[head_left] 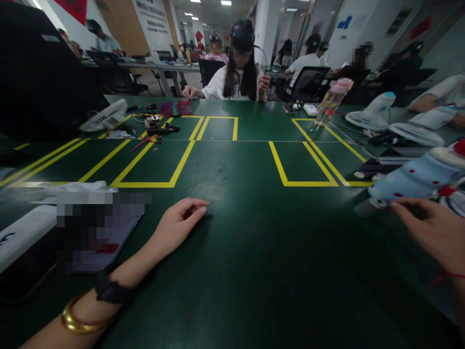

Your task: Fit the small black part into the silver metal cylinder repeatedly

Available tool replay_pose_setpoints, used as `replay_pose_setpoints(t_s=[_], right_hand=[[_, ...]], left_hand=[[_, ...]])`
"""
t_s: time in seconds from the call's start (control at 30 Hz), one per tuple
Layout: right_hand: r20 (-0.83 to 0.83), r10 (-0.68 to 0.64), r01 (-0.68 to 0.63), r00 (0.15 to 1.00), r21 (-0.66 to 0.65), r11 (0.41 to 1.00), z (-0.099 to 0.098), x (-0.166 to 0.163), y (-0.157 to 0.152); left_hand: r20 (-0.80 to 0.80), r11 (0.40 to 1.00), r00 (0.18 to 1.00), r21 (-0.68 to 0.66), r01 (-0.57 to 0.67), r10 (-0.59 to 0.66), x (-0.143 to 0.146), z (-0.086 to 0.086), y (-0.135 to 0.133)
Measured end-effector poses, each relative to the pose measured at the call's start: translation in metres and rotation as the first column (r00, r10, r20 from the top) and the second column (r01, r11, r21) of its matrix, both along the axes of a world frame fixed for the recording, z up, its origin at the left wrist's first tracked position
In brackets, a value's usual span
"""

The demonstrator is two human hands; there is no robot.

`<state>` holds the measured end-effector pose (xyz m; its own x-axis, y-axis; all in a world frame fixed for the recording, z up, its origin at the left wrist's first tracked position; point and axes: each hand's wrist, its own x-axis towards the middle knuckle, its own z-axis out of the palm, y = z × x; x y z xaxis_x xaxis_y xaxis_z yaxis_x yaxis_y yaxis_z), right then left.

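Observation:
My left hand (183, 220) rests on the green tabletop (232, 261) just left of centre. Its fingers are loosely bent, with a small gap between thumb and fingertips and nothing between them. A gold bangle (82, 317) and a dark band circle that arm. At the right edge, my right hand (428, 230) is loosely curved and partly cut off by the frame, with nothing visible in it. Its fingertips are close to the end of a light blue, red-dotted bottle-like object (410, 174) lying tilted; whether they touch is unclear. A grey piece (365, 208) shows at that end.
Yellow tape (145, 184) marks the table. Left are a white-and-black case (29, 237) and a partly blurred flat item (119, 232). Farther off are coloured wires (174, 107), small parts, white fans (374, 111) and a pink-lidded bottle (329, 106). A person (232, 72) sits opposite.

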<state>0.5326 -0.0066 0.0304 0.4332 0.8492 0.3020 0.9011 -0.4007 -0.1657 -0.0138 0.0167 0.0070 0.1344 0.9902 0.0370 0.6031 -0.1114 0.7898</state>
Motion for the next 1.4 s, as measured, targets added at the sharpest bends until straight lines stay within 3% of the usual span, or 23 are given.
replay_pose_setpoints(t_s=[0.07, 0.27, 0.43, 0.57, 0.77, 0.93, 1.17, 1.23, 1.4], right_hand=[[-0.035, -0.031, 0.034, 0.999, 0.072, 0.997, 0.004, -0.009, 0.0], [-0.061, 0.028, -0.029, 0.998, -0.016, 0.999, 0.007, -0.024, 0.001], [-0.098, 0.032, -0.024, 0.995, 0.077, 0.997, 0.004, -0.024, 0.003], [-0.114, 0.042, -0.034, 0.993, 0.072, 0.997, 0.005, -0.027, 0.006], [-0.279, 0.011, 0.009, 0.96, 0.071, 0.997, 0.007, -0.029, 0.007], [-0.476, 0.026, 0.035, 0.879, 0.118, 0.992, 0.005, -0.031, 0.006], [-0.742, 0.144, 0.069, 0.655, 0.248, 0.966, -0.007, -0.027, 0.005], [-0.72, 0.174, 0.041, 0.671, 0.27, 0.962, -0.009, -0.027, 0.004], [-0.518, 0.097, 0.001, 0.85, 0.185, 0.983, -0.009, -0.035, -0.001]], left_hand=[[-0.006, 1.0, 1.0, 0.0, -0.001, 0.001, 0.0, 0.0, 0.0], [-0.023, 1.0, 1.0, 0.011, 0.007, -0.007, 0.0, 0.0, 0.0], [-0.027, 1.0, 0.999, 0.02, 0.018, -0.017, -0.001, -0.001, 0.0], [-0.025, 1.0, 0.999, 0.016, 0.023, -0.022, 0.0, -0.002, 0.0], [-0.026, 0.999, 0.999, 0.017, 0.033, -0.032, 0.0, 0.0, -0.001], [-0.043, 0.999, 0.999, 0.026, 0.034, -0.033, 0.001, 0.002, -0.001], [-0.041, 0.998, 0.998, 0.035, 0.042, -0.041, 0.0, 0.001, -0.001], [-0.041, 0.998, 0.998, 0.033, 0.045, -0.044, 0.0, 0.001, -0.001], [-0.047, 0.998, 0.998, 0.041, 0.04, -0.038, 0.001, 0.002, -0.001]])
